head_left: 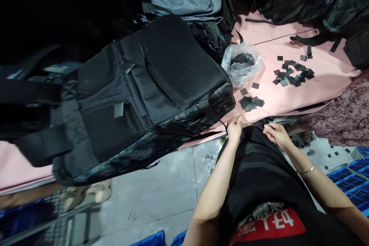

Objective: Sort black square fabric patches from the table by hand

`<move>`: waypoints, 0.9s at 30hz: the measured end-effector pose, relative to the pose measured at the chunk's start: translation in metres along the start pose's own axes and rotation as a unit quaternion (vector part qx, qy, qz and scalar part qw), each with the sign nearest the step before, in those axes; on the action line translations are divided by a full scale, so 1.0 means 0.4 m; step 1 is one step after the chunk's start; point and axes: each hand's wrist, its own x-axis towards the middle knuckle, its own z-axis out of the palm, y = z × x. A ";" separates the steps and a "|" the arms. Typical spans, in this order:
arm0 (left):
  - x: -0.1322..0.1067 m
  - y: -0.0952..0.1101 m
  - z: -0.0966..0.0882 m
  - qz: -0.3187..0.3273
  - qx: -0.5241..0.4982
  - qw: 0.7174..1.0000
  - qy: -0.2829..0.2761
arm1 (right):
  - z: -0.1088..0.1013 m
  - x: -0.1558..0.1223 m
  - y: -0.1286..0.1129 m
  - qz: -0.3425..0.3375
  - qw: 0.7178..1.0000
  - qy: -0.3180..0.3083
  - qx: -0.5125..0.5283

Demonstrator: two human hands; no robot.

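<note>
A large black backpack lies on the pink-covered table, its padded mesh back panel facing up. My left hand is closed at the table's front edge, by the backpack's right end. A thin black strap runs from that end into its fingers. My right hand is closed in a pinch a little to the right, in front of my dark clothing; whatever it holds is too small or hidden to name. Small black square pieces lie in a pile just beyond my hands.
A clear plastic bag of black pieces stands beside the backpack. More squares are scattered on the pink cover. Other dark bags crowd the back. A person in a patterned garment is at right; blue pallets lie on the floor.
</note>
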 end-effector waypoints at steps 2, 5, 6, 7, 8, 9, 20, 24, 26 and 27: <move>-0.057 -0.012 -0.013 -0.003 -0.021 0.996 -0.090 | 0.010 0.004 0.005 0.010 1.000 -0.015 -0.010; -0.132 -0.017 -0.025 0.038 -0.044 0.979 -0.196 | 0.034 0.004 0.005 0.033 0.996 -0.075 -0.017; -0.147 -0.016 -0.028 0.062 -0.039 0.980 -0.186 | 0.040 0.001 0.002 0.042 0.994 -0.104 -0.012; -0.155 -0.014 -0.033 0.080 -0.033 0.983 -0.162 | 0.045 -0.003 -0.004 0.052 0.990 -0.133 -0.004; -0.158 -0.011 -0.039 0.085 -0.034 0.987 -0.133 | 0.047 -0.008 -0.010 0.059 0.985 -0.159 0.006; -0.158 -0.009 -0.046 0.074 -0.049 0.990 -0.106 | 0.046 -0.014 -0.018 0.063 0.981 -0.182 0.014; -0.204 0.000 -0.096 -0.038 -0.148 0.977 -0.151 | 0.057 -0.056 -0.034 0.012 0.974 -0.170 -0.151; -0.215 0.002 -0.099 0.041 -0.027 0.985 -0.167 | 0.073 -0.067 -0.050 0.001 0.960 -0.150 -0.238; -0.217 -0.001 -0.101 0.086 0.025 0.984 -0.151 | 0.079 -0.073 -0.061 -0.015 0.949 -0.147 -0.278; -0.218 -0.004 -0.102 0.092 0.035 0.984 -0.147 | 0.081 -0.077 -0.065 -0.026 0.943 -0.148 -0.298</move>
